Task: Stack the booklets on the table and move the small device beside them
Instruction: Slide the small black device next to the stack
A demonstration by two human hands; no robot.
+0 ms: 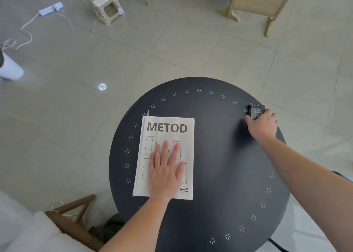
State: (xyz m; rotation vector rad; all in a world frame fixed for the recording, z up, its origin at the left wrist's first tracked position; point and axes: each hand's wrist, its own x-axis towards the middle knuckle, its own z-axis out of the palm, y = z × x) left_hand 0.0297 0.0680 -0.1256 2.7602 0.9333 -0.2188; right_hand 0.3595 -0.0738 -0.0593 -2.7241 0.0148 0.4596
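White booklets [166, 131] titled METOD lie in a stack on the left half of the round black table [219, 165]; page edges of more than one show along the left side. My left hand [165, 172] rests flat on the top cover, fingers spread. At the table's far right edge my right hand [262, 124] is closed around a small black device [256, 110], whose far end sticks out beyond my fingers.
A wooden chair frame [72, 219] with a white cushion stands at the near left of the table. On the tiled floor beyond are a small beige stool [106, 5], a power strip with a cable [50, 9], and a wooden screen [256, 1].
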